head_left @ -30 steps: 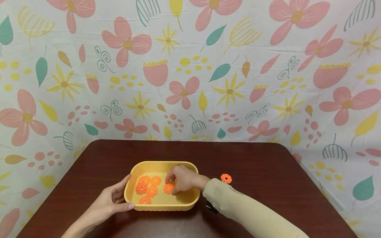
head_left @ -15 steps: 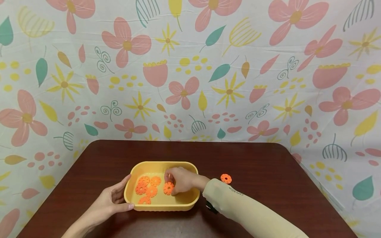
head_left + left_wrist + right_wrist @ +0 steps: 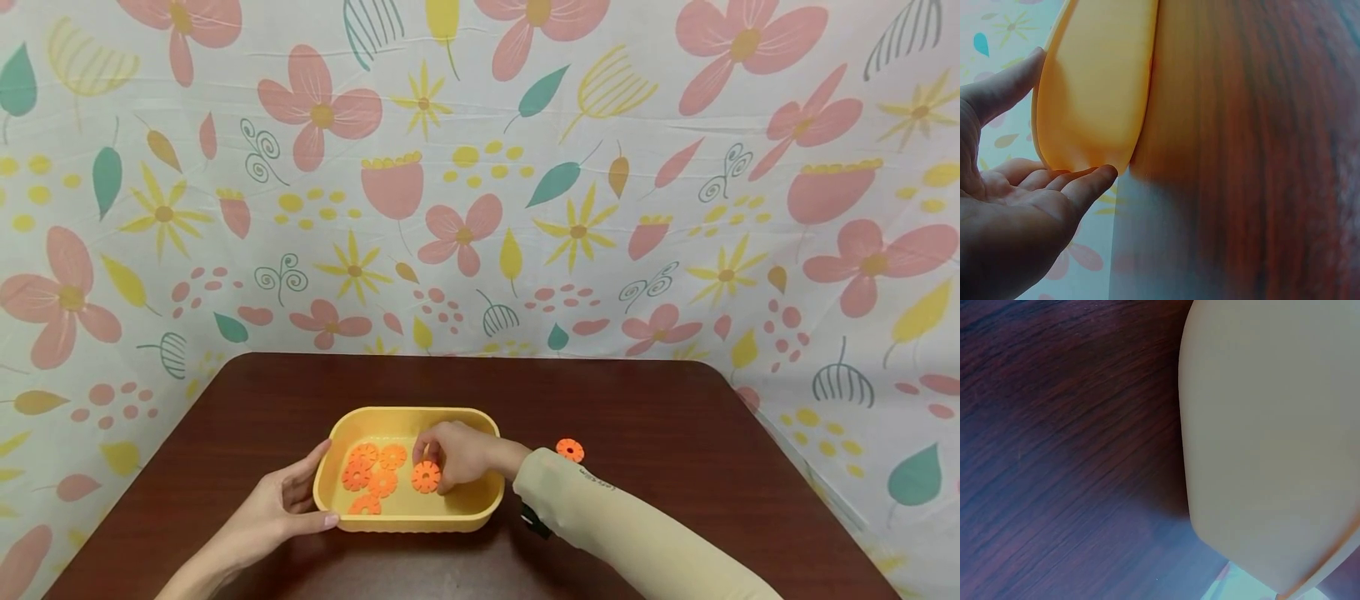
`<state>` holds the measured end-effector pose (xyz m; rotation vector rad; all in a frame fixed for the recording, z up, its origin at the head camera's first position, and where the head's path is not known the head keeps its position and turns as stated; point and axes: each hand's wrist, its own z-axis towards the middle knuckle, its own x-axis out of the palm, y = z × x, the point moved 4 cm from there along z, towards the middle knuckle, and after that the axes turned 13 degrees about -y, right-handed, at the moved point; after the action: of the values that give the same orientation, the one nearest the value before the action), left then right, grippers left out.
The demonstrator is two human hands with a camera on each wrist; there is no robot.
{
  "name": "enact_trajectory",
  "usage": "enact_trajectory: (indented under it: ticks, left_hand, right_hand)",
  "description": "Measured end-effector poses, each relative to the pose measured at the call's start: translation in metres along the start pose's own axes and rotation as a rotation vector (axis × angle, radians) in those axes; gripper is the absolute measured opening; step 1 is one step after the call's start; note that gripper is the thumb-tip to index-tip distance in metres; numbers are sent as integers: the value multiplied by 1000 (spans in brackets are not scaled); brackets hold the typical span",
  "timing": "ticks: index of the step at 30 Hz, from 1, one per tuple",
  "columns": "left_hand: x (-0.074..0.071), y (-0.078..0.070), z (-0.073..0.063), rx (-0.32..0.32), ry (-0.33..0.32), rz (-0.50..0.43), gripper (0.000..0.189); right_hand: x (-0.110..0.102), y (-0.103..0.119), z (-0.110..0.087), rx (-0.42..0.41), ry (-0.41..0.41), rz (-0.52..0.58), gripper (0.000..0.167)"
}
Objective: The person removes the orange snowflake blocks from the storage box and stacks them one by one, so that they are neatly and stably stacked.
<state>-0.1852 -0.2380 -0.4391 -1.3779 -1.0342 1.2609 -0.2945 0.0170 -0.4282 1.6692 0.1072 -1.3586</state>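
Observation:
A yellow plastic tray (image 3: 408, 523) with rounded corners stands on the table. My left hand (image 3: 273, 508) holds its left end, thumb at the near corner and fingers against the side; the left wrist view shows this hand (image 3: 1029, 187) at the tray's end (image 3: 1100, 94). My right hand (image 3: 461, 450) reaches down inside the tray and pinches an orange notched disc (image 3: 425, 477) with a hole in its centre. Several like orange discs (image 3: 382, 482) lie loosely together in the tray's left half. The right wrist view does not show the hand.
One more orange disc (image 3: 570, 450) lies on the dark wooden table (image 3: 637, 400), right of the tray, just beyond the right sleeve (image 3: 600, 508). A flower-printed cloth (image 3: 480, 167) hangs behind the table and along its sides.
The disc at my right fingers has tipped up a little and shows more of its face. The right fingers have shifted slightly; the left hand and the tray stay in place.

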Motion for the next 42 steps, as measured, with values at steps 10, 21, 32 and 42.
enact_trajectory:
  ticks: [10, 21, 32, 42]
  left_hand:
    - [0, 1, 1, -5, -1, -2, 102]
    - [1, 0, 0, -11, 2, -6, 102]
    - [1, 0, 0, -9, -4, 4, 102]
    - [0, -1, 1, -19, -3, 8, 102]
  right_hand:
    - [-1, 4, -1, 6, -4, 66, 38]
    - [-8, 9, -5, -19, -35, 124, 35]
    - [-20, 10, -13, -53, -101, 116, 34]
    - [-33, 6, -25, -58, -155, 150, 34]
